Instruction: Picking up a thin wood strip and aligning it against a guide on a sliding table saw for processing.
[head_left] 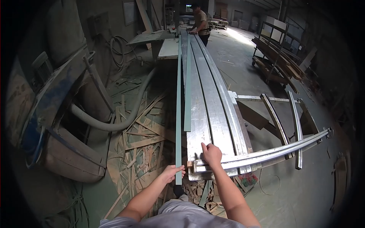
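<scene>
At the near end of the long metal table (pixel 213 114): my left hand (pixel 172 173) closed around the thin green strip (pixel 178 114), which runs along the table's left edge. My right hand (pixel 211 154) lies flat on the tabletop, holding nothing. Far end: a person (pixel 200 23), hands hard to make out.

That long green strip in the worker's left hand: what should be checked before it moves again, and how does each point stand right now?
1. Left hand grips the near end of the green strip: ok.
2. Right hand rests flat on the metal table, away from its edge: ok.
3. Strip lies straight along the table's left side: ok.
4. Second, shorter strip lies clear on the table: ok.
5. Person at the far end ready: cannot tell.
6. Floor underfoot: not ok, wood scraps lie scattered.
</scene>
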